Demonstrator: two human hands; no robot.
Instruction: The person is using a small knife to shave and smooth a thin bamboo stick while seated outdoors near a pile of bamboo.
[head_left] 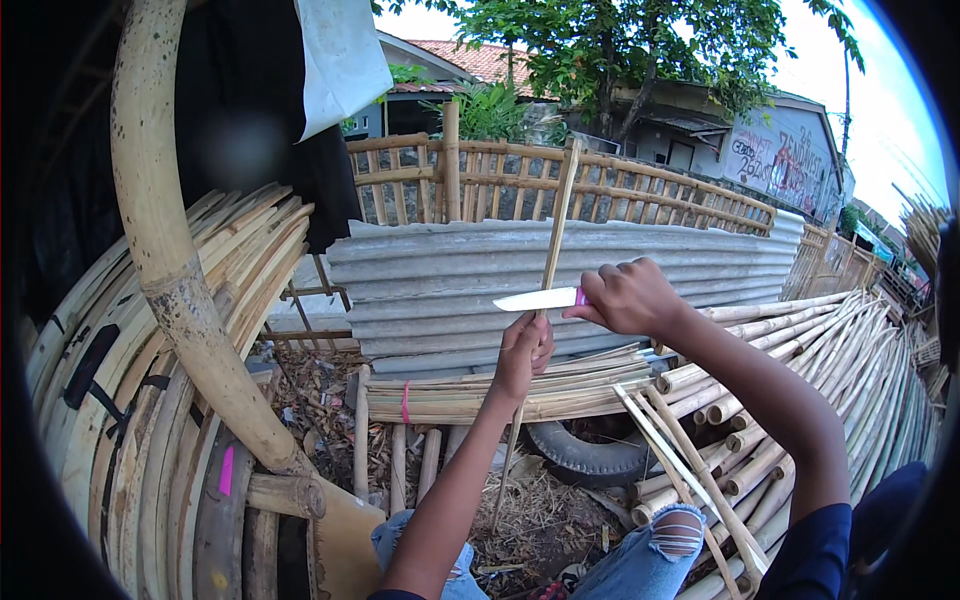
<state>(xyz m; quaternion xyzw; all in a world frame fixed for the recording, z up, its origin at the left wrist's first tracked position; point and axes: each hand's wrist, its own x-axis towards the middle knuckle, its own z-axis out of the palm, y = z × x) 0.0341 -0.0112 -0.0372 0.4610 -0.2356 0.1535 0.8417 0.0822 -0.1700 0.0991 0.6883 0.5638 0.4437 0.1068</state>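
In my left hand [524,352] is a long thin bamboo strip [560,220], gripped below its middle and standing nearly upright, its lower end reaching down between my knees. My right hand [632,296] is closed around the pink handle of a knife [538,300]. The knife's pale blade lies level across the strip, just above my left fist, with its tip pointing left. Whether the edge bites into the strip cannot be made out.
A thick bamboo pole [160,220] rises close on my left, beside stacked split bamboo [250,260]. Ahead lie a tied bundle of strips [460,400], a tyre [585,455] and corrugated sheeting [450,270]. Many bamboo poles [800,400] are piled on the right.
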